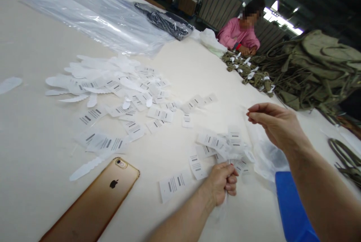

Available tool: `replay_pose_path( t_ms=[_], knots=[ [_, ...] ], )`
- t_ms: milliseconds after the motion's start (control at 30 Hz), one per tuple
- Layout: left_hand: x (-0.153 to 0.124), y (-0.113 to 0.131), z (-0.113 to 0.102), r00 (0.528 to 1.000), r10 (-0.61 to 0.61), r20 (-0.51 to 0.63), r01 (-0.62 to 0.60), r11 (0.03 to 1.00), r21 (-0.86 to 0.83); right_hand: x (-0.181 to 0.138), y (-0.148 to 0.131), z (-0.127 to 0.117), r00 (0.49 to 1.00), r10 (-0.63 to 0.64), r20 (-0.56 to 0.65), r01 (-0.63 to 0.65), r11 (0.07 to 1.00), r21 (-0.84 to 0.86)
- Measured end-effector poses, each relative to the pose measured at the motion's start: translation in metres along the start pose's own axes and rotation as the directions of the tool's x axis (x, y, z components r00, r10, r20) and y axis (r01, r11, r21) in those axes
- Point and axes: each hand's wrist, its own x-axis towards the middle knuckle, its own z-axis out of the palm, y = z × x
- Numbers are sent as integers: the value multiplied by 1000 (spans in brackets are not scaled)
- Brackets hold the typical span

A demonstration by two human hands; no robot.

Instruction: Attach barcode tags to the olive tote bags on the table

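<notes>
My left hand (221, 184) is closed in a fist around the lower ends of a bunch of white printed labels (213, 141), which fan out above it on the table. Thumb and fingertips of my right hand (275, 123) are pinched together, raised to the right of the bunch. Whatever lies between those fingertips, if anything, is too faint to make out. Beneath the right hand is a crumpled translucent plastic bag (267, 153). Left of the bunch, a loose label (176, 185) lies flat, close to my left wrist.
A large pile of printed labels and white paper strips (113, 78) spreads across the table (36, 133). A gold phone (98, 197) lies in front. Clear plastic bags (93, 16) are behind. A blue object (291, 204), olive fabric goods (318, 65) and a person in pink (234, 33) are rightward.
</notes>
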Motion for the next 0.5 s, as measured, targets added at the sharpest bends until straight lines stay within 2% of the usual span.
replay_pose_path(
  t_ms=[100,200,267,333,500],
  knots=[
    [3,0,0,999,36,1,-36,998,-52,-46,15,-14,993,-106,-44,89,951,-295],
    [4,-1,1,993,104,-63,-108,992,-63,-104,36,-16,966,-254,34,229,794,-563],
    [4,-1,3,985,149,-84,-156,984,-85,-140,49,-11,937,-323,136,339,738,-584],
    [3,-1,5,984,156,-83,-166,977,-137,-168,61,-4,922,-335,194,384,728,-568],
    [1,2,7,990,99,-103,-116,978,-172,-199,81,6,951,-261,167,308,743,-594]
  ],
)
